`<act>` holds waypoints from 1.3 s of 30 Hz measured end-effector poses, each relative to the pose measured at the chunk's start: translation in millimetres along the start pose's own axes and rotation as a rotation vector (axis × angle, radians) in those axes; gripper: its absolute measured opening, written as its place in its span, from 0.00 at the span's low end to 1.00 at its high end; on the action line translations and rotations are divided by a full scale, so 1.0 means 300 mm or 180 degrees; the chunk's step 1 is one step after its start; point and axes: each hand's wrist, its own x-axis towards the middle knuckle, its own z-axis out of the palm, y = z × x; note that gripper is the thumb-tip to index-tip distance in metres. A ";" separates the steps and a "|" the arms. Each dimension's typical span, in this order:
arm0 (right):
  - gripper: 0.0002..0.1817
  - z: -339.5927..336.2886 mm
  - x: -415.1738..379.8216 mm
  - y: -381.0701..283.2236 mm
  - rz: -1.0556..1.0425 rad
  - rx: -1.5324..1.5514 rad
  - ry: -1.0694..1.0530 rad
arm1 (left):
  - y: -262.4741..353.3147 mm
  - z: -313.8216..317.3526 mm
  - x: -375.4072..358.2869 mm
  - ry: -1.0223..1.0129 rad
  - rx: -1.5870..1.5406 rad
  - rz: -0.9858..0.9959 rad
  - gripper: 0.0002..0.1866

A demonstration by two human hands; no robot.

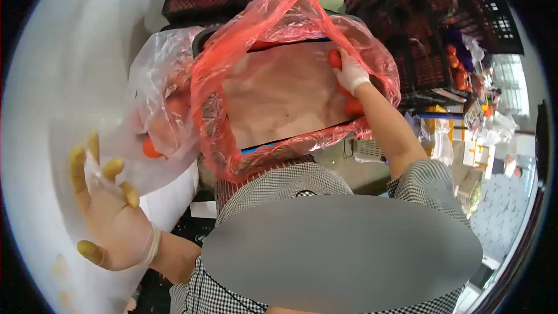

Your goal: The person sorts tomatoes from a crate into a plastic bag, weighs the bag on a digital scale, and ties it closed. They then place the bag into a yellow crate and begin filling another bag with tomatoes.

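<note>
So on my feed the right hand (353,75) has its gloved fingers closed around 1 tomato (335,58), just right of center in the upper half of the frame, inside the opening of the red plastic bag (210,78). At least 1 more tomato (353,106) sits just below, near the wrist, by the right end of the brown sheet (285,96). Can't tell if it's being set down or picked up, but either way I'd go light: fingertips, no squeeze, and full contact underneath before letting go, so it doesn't bruise. I'd watch the bag's rim too, since it's right by that wrist and could snag. Left hand (116,215) is spread wide, lower left, nothing in it that I can see; I'd have it hold the rim back.
</note>
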 end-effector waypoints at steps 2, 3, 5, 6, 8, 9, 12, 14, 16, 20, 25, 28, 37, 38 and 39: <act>0.36 0.032 -0.004 0.053 -0.0652 0.0946 0.0385 | -0.007 0.008 -0.005 0.0009 0.0071 -0.0087 0.58; 0.36 0.021 -0.008 0.045 -0.1129 0.0837 0.1032 | -0.005 0.011 -0.007 0.0058 0.0147 -0.0046 0.58; 0.36 -0.016 -0.014 0.036 -0.0691 0.1837 0.0652 | -0.006 0.022 -0.006 0.0082 0.0237 0.0011 0.59; 0.37 -0.057 -0.021 0.015 -0.0225 0.2808 0.0256 | -0.009 0.023 -0.008 0.0080 0.0219 0.0019 0.59; 0.34 -0.072 0.015 0.005 0.0011 0.3882 -0.0553 | -0.004 0.019 -0.013 0.0103 0.0305 0.0079 0.59; 0.33 -0.104 -0.005 -0.063 -0.0026 0.4371 -0.1179 | -0.008 0.019 -0.016 0.0092 0.0156 0.0065 0.59; 0.31 -0.199 -0.147 -0.351 -0.0267 0.5215 -0.2678 | -0.016 0.018 -0.021 0.0092 0.0037 0.0074 0.60; 0.26 -0.212 -0.257 -0.582 -0.1560 0.4582 -0.2126 | -0.016 0.014 -0.023 -0.0065 -0.0103 0.0049 0.60; 0.21 -0.260 -0.346 -0.767 -0.1314 0.4920 -0.2884 | -0.010 0.013 -0.024 -0.0059 -0.0072 0.0030 0.60; 0.19 -0.270 -0.288 -0.769 -0.2315 0.3310 -0.1790 | -0.002 0.006 -0.035 -0.0084 -0.0082 -0.0010 0.61; 0.44 0.042 -0.209 -0.498 -0.2454 0.0189 -0.1065 | 0.024 -0.016 -0.053 0.0058 0.0148 0.0057 0.61; 0.45 0.072 -0.200 -0.560 -0.2403 0.0549 -0.1199 | 0.023 -0.005 -0.057 0.0042 0.0204 0.0024 0.61; 0.27 -0.268 -0.289 -0.762 -0.0500 0.5390 -0.4108 | 0.027 -0.012 -0.069 0.0133 0.0412 0.0001 0.62; 0.27 -0.320 -0.354 -0.853 -0.0481 0.5472 -0.3950 | 0.022 -0.005 -0.061 0.0130 0.0362 0.0008 0.62; 0.27 -0.303 -0.384 -0.924 -0.0839 0.5439 -0.3618 | 0.021 0.003 -0.057 0.0096 0.0333 0.0004 0.62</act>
